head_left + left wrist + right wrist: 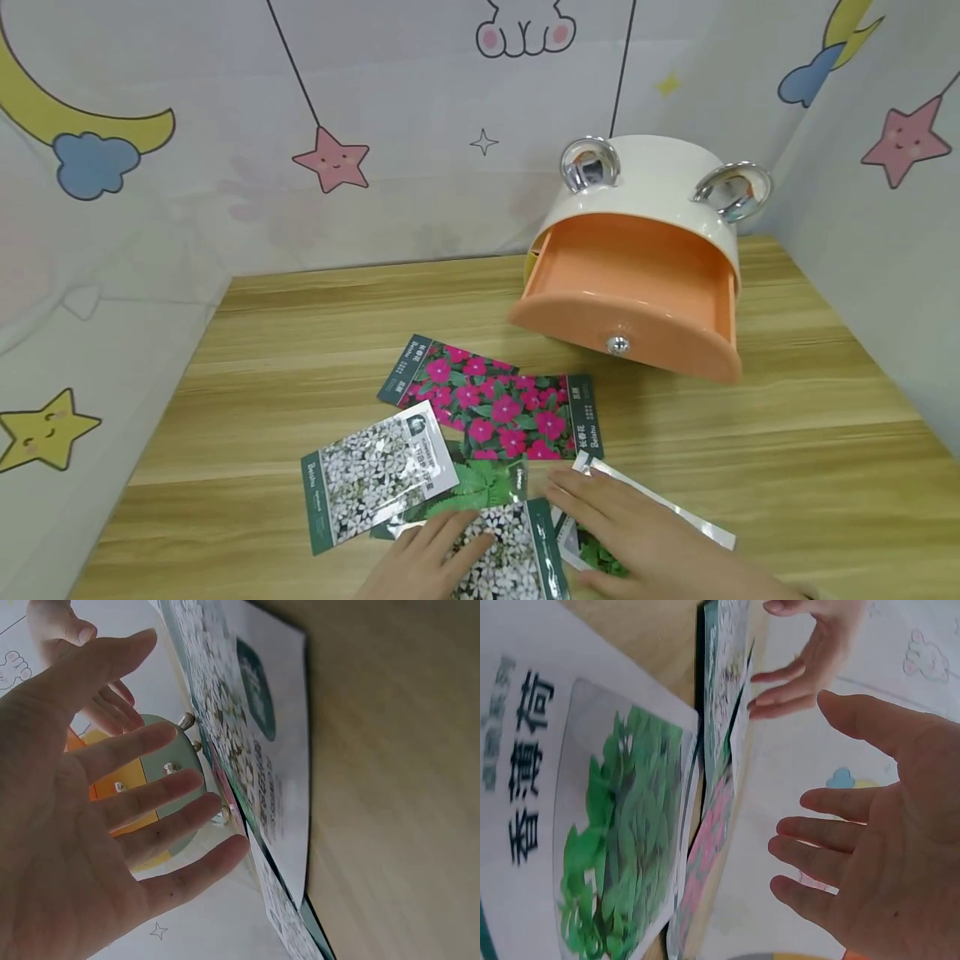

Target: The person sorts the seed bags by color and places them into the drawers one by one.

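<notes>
Several flat picture packets lie overlapping on the wooden table. My left hand [427, 554] is over a white-flower packet [510, 554], its fingers extended and spread; the left wrist view shows the bare palm [67, 817]. Over a green-leaf packet [600, 557] is my right hand [630, 521], fingers straight and holding nothing; its leaf picture [626, 832] fills much of the right wrist view. Another white-flower packet [378, 471] lies tilted to the left, partly on a fern-green packet [483, 482]. Beyond them two pink-flower packets [517, 417] overlap. Whether the fingertips touch the packets I cannot tell.
At the back right stands a white rounded drawer box [652, 171] with two shiny ear-like rings. Its orange drawer [637, 258] is pulled out and has a small knob. Cartoon-printed sheets [420, 208] enclose the back and sides of the table [247, 417].
</notes>
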The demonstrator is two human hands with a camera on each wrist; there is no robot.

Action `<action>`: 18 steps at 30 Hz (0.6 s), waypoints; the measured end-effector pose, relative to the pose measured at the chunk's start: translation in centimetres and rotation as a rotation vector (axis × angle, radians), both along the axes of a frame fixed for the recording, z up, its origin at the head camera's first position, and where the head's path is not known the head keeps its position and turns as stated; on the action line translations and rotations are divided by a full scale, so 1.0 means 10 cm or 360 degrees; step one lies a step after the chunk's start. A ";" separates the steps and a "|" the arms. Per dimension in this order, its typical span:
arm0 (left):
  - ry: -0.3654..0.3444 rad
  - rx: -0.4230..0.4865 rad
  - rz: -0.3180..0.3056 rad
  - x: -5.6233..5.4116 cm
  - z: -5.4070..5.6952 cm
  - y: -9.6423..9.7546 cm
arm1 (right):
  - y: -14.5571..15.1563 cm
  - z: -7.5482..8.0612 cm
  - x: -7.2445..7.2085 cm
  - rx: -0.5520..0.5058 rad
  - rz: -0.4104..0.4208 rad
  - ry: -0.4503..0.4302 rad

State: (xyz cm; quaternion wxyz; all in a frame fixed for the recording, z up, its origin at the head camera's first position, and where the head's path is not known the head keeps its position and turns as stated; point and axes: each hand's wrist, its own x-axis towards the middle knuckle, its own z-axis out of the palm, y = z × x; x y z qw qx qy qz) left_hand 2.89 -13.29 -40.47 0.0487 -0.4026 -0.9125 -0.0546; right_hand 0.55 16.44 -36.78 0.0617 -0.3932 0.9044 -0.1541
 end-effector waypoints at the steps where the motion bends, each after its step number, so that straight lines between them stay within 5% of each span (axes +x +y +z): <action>1: 0.0025 0.0005 0.0016 0.02 -0.02 -0.01 | -0.03 -0.03 0.01 0.0003 0.0035 0.0056; 3: 0.0051 -0.0006 0.0058 0.05 -0.03 -0.02 | -0.07 -0.08 0.02 0.0024 0.0109 0.0182; 12: -0.0084 -0.0068 0.0185 0.13 -0.06 -0.03 | -0.22 -0.23 0.02 0.0119 0.0351 0.0296; 18: -0.0019 -0.0071 0.0204 0.18 -0.12 -0.04 | -0.30 -0.34 0.05 0.0168 0.0431 0.0498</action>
